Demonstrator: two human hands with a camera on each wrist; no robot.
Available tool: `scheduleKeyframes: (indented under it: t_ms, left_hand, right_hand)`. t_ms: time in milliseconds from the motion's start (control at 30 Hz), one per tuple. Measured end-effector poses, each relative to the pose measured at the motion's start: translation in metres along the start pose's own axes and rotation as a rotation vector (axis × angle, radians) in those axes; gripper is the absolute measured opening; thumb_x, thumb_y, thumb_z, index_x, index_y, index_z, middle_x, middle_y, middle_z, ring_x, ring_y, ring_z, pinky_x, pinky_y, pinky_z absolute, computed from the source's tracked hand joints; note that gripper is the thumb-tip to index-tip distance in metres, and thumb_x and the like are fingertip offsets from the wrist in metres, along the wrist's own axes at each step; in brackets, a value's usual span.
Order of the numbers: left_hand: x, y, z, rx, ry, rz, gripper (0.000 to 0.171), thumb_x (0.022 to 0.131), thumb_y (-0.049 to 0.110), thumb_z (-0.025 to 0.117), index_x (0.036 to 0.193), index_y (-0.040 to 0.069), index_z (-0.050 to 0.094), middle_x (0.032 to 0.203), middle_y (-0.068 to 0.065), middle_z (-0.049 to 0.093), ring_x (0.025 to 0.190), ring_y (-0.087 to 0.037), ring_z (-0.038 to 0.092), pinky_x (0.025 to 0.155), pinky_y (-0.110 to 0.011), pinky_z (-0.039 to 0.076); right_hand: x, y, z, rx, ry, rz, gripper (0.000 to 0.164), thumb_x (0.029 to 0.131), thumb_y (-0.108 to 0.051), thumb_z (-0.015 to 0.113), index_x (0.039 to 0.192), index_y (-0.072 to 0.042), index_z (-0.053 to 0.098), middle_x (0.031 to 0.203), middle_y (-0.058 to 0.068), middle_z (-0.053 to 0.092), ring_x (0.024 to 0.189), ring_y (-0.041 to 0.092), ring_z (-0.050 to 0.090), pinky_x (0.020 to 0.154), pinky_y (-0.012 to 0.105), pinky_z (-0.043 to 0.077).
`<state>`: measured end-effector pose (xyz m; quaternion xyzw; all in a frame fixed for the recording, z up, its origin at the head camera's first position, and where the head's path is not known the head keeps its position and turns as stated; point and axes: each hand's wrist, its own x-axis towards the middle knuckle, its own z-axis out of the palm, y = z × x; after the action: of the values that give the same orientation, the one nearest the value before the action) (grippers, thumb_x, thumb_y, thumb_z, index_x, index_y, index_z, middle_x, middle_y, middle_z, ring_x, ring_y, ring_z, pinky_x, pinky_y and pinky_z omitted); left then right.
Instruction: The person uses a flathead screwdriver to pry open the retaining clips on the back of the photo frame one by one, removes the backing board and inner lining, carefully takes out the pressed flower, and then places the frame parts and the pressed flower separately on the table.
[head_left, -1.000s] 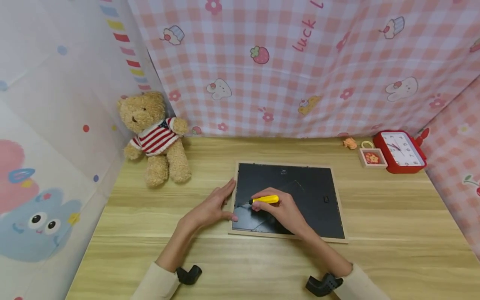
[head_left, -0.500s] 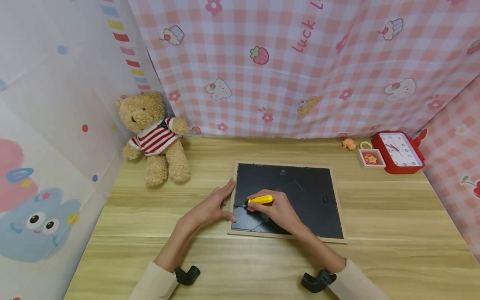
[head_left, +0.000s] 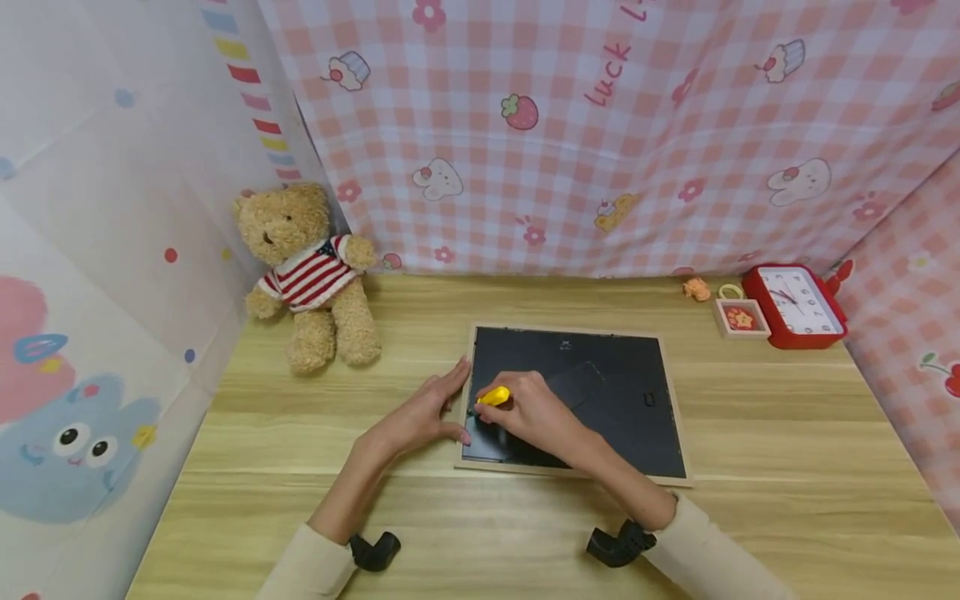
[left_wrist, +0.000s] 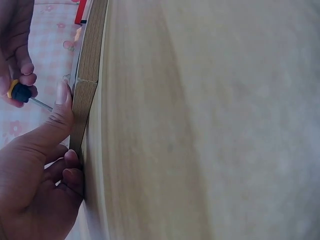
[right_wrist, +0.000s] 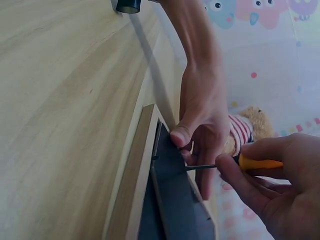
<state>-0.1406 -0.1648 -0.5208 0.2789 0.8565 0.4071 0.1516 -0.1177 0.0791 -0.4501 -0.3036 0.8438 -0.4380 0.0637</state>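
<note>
Here, the right hand [head_left: 536, 412] pinches the yellow handle of a screwdriver [head_left: 493, 396] between thumb and fingers, clamped on it, with the shaft slanting to the left edge of a frame [head_left: 585, 379]. The frame lies flat on the table [head_left: 787, 417], in front of the person, its black panel [right_wrist: 180, 195] facing up inside a pale wooden rim. In the left wrist view the shaft runs behind the left thumb, so whether the tip touches the panel I cannot tell.

The left hand [head_left: 423, 412] steadies that same edge, thumb and fingers spread apart: the thumb rests over the rim near the corner, the fingers against the outer side. Both arms wear cream sleeves [head_left: 307, 562].

Farther back, a bear [head_left: 315, 275] in a striped shirt sits at the left, leaning on the wall. Toward the far right corner are a red clock [head_left: 801, 307], a small box [head_left: 742, 319] close beside it and an orange lump [head_left: 697, 289]. A pink checked curtain [head_left: 525, 150] hangs behind the table
</note>
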Motion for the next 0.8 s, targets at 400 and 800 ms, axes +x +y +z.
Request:
scheduleKeyframes:
  t_ms: [400,800]
  left_hand:
    - [0.002,-0.008,0.006,-0.012,0.009,-0.022,0.119,0.084,0.032,0.094,0.175,0.011,0.019,0.165,-0.012,0.051,0.098,-0.020,0.044,0.085,-0.034,0.042]
    - [-0.003,0.015,-0.004,-0.001,-0.030,-0.083,0.119,0.086,0.034,0.091,0.175,0.007,0.018,0.181,-0.013,0.028,0.104,-0.020,0.046,0.092,-0.035,0.044]
  right_hand:
    - [0.005,0.007,-0.007,0.056,-0.014,0.093,0.019,0.103,-0.008,0.076,0.113,0.007,0.082,0.094,0.014,0.083,0.078,0.017,0.079,0.072,0.022,0.062]
    - [-0.013,0.022,0.001,0.095,0.060,0.049,0.020,0.101,-0.010,0.079,0.116,0.003,0.083,0.099,0.008,0.083,0.084,0.012,0.079,0.078,0.024,0.063]
